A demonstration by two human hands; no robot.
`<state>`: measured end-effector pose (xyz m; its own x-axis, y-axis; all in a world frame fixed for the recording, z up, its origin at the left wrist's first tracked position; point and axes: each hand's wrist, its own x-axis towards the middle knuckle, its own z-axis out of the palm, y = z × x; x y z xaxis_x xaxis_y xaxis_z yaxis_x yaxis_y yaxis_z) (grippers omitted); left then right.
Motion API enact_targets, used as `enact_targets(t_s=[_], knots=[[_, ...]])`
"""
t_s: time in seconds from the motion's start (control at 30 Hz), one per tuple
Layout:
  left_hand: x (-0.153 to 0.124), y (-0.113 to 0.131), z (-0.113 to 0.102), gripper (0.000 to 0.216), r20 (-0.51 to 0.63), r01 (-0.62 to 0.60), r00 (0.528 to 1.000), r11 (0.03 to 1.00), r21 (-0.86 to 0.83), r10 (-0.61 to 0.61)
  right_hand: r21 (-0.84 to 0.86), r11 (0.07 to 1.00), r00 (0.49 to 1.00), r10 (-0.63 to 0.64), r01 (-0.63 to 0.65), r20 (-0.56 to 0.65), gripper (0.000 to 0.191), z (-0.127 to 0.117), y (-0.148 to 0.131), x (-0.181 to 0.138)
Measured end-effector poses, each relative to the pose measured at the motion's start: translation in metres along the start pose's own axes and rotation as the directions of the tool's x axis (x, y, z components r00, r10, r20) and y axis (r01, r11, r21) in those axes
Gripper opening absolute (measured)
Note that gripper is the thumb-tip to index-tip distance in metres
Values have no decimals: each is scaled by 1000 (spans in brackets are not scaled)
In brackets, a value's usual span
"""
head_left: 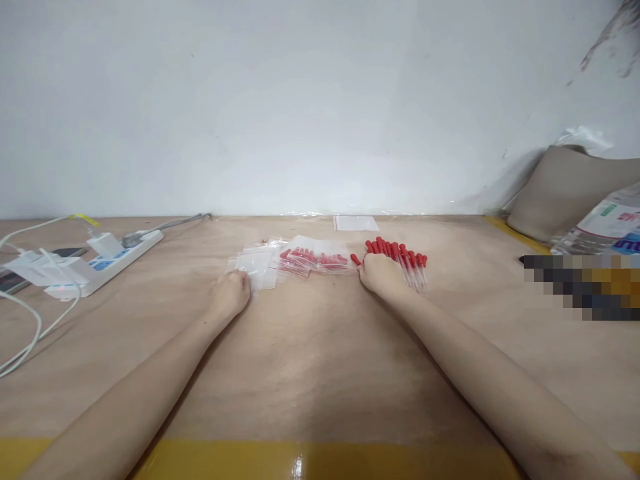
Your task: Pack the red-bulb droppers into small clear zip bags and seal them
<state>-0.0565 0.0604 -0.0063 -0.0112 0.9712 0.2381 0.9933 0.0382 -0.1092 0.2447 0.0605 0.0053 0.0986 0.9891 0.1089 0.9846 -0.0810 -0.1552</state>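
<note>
One red-topped dropper (pixel 355 259) pokes out from the right hand (pixel 381 273), low over the counter (pixel 300 353); the fingers look nearly closed and seem to pinch it, though its lower end is hidden. Just beside lie more droppers (pixel 395 250), roughly ten, overlapping too much for a sure count, bulbs facing away, perhaps for easy picking. Between the hands, filled bags (pixel 333 260) show two red clusters. The left hand (pixel 233 293) curls its fingers at the flat bags (pixel 256 267), likely steadying them; whether it grips one, I can't tell. Farther out: one white packet (pixel 356 223), one power strip (pixel 133 257).
</note>
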Motion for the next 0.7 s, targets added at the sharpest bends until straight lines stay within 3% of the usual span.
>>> enact_targets(t_s=[0.13, 0.2, 0.3, 0.37, 0.43, 0.47, 0.5, 0.53, 0.57, 0.63, 0.7], knots=[[2, -5, -5, 26, -79, 1, 997, 1000, 24, 1, 4, 999, 999, 46, -46, -21, 27, -3, -2, 0], [3, -6, -11, 27, -175, -16, 984, 1000, 4, 16, 73, 995, 995, 72, -67, -62, 27, -9, 2, 1], [-4, 2, -25, 30, -410, -193, 906, 965, -178, 105, 349, 937, 985, 80, -21, -155, 29, -16, 16, 2], [-18, 17, -34, 30, -468, -432, 850, 828, -357, 242, 595, 802, 976, 77, 60, -202, 29, -15, 28, 1], [-37, 37, -39, 32, -386, -593, 805, 605, -531, 451, 777, 619, 970, 99, 115, -222, 27, -10, 39, -4], [-47, 47, -39, 32, -350, -657, 738, 500, -564, 576, 833, 538, 969, 110, 128, -220, 29, -7, 44, -9], [-55, 57, -38, 31, -306, -722, 636, 407, -559, 709, 873, 471, 971, 121, 127, -207, 33, -4, 49, -14], [-63, 65, -36, 30, -270, -764, 556, 356, -538, 786, 904, 414, 975, 128, 112, -180, 38, -2, 53, -21], [-68, 71, -33, 34, -237, -783, 510, 333, -525, 827, 929, 358, 981, 129, 90, -144, 43, 0, 56, -28], [-73, 77, -28, 38, -221, -784, 505, 337, -521, 835, 967, 252, 990, 123, 32, -65, 48, 3, 60, -42], [-72, 76, -24, 34, -239, -760, 550, 361, -541, 801, 985, 171, 993, 116, -21, 1, 47, 4, 62, -54]])
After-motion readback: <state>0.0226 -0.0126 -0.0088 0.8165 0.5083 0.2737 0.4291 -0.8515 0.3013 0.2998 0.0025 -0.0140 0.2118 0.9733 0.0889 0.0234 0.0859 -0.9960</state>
